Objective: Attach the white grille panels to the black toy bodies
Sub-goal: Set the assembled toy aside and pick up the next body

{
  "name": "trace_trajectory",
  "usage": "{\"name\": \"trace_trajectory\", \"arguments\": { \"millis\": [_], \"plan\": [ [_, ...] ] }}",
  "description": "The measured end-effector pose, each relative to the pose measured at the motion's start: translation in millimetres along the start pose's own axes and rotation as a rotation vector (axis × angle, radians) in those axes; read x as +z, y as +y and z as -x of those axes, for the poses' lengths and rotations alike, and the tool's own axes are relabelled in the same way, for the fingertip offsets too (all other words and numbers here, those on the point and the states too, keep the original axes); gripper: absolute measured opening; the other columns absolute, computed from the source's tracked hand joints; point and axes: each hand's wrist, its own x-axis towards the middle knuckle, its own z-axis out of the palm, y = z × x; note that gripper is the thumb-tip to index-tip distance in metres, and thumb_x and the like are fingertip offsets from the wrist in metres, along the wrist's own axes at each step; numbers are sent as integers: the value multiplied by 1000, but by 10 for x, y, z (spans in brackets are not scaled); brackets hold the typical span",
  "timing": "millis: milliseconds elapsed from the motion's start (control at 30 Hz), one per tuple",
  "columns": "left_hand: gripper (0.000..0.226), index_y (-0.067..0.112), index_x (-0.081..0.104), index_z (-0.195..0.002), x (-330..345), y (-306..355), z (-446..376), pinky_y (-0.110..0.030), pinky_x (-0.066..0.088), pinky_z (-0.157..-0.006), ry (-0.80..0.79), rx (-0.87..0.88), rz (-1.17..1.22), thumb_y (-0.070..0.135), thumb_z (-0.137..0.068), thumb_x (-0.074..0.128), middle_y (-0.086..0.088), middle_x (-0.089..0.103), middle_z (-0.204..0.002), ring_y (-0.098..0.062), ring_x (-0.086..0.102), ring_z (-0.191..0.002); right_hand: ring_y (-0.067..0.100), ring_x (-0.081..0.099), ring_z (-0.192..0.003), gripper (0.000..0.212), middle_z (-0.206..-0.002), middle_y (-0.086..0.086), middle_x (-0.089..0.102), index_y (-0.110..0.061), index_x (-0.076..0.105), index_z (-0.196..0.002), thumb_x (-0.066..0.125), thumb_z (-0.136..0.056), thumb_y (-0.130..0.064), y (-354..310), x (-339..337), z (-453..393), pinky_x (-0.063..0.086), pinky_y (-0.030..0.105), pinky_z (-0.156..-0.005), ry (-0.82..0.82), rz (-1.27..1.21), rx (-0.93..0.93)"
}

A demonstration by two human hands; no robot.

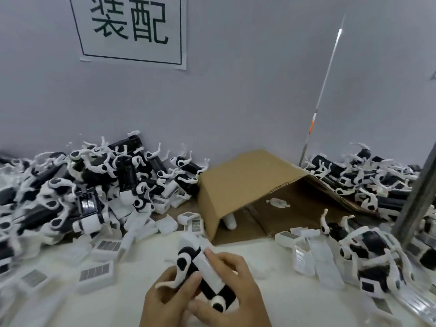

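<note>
Right hand (232, 289): nearest the lens, low centre, fingers curled over the white grille panel (208, 267) and thumb low near a round white-ringed knob at the near end of the black toy body (212, 291); grasping, not slack.
Left hand (168, 296): wrapped round the toy body from the left, thumb across the black side, curly white leg poking out between the fingers; clenched on it, holding it steady.
Where the piece sits: held up just above the pale table (283, 303), panel lying long-ways along the top of the body, touching it.
Step in hand: looks like seating the panel on the body, mid-fit. Can't tell if clips are already home, too blurry for that.
Next move, best guess: needs a firm press along the panel while the left keeps the body from twisting, then a check that both ends sit flush.
Risk: thin white legs sticking out near the fingers, probably easy to bend if squeezed hard.
Loose panels (103, 246): scattered on the table to the left, dark grille faces up, more on the right.
Left pile (82, 190): heap of black-and-white toys against the wall.
Cardboard box (245, 185): tipped on its side behind the hands, a couple of white bits inside.
Right pile (368, 182): another heap past the box.
Sign (129, 29): paper with big characters on the wall.
</note>
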Motion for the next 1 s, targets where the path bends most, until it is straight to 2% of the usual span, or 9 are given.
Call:
{"name": "trace_trajectory", "arguments": {
  "millis": [67, 167, 267, 333, 400, 500, 633, 833, 1000],
  "plan": [
    [18, 8, 82, -82, -101, 28, 100, -27, 60, -62, -69, -45, 21, 7, -65, 82, -32, 72, -94, -35, 75, -85, -4, 48, -125, 82, -133, -17, 47, -51, 52, -133, 87, -60, -51, 62, -41, 3, 41, 10, -96, -113, -1, 33],
    [46, 3, 76, -109, -122, 85, 107, -42, 61, -83, -175, -131, 176, 18, -68, 91, -31, 68, -118, -42, 69, -109, -12, 45, -124, 101, -132, -26, 47, -49, 36, -143, 90, -57, -55, 119, 7, 13, 39, 5, -94, -107, -23, 88],
    [64, 8, 74, -115, -143, 60, 84, -44, 59, -90, -211, -184, 195, 32, -59, 95, -25, 67, -125, -37, 67, -116, 0, 65, -109, 70, -114, -18, 72, -53, 60, -123, 88, -58, -60, 139, 18, 29, 48, 12, -89, -146, -117, 113],
    [73, 12, 72, -121, -162, 71, 78, -49, 51, -104, -216, -197, 197, 38, -58, 96, -20, 65, -131, -33, 63, -123, 1, 68, -103, 62, -108, -19, 74, -56, 61, -116, 88, -61, -58, 148, 21, 47, 48, 9, -85, -141, -130, 100],
    [67, 15, 71, -123, -137, 98, 93, -47, 48, -107, -240, -195, 205, 40, -65, 92, -16, 65, -134, -30, 61, -126, -2, 67, -103, 59, -108, -24, 72, -55, 62, -115, 86, -61, -59, 149, 38, 58, 47, 7, -84, -109, -104, 78],
    [45, 13, 72, -121, -81, 132, 127, -42, 55, -98, -234, -180, 186, 33, -82, 79, -17, 67, -131, -30, 64, -122, -3, 67, -100, 51, -104, -25, 73, -54, 64, -110, 82, -62, -59, 138, 51, 67, 47, 7, -81, -50, -121, 83],
    [50, 7, 67, -128, -95, 112, 139, -52, 47, -107, -193, -187, 137, 32, -85, 74, -21, 65, -132, -40, 60, -124, 0, 68, -99, 46, -101, -23, 73, -50, 64, -112, 77, -69, -60, 105, 55, 72, 48, 6, -79, -18, -88, 52],
    [45, 15, 72, -122, -139, 115, 119, -36, 54, -99, -258, -169, 150, 34, -81, 72, -15, 66, -132, -26, 62, -125, -1, 64, -107, 60, -112, -23, 69, -45, 60, -121, 90, -69, -44, 168, 91, 80, 49, 12, -88, -59, -80, 75],
    [44, 9, 74, -117, -147, 64, 108, -44, 56, -97, -236, -85, 96, 30, -79, 77, -20, 69, -124, -35, 66, -116, -4, 58, -117, 71, -120, -28, 62, -45, 56, -123, 75, -60, -72, 163, 71, 86, 47, 14, -91, 18, -99, 88]
  ]
}}
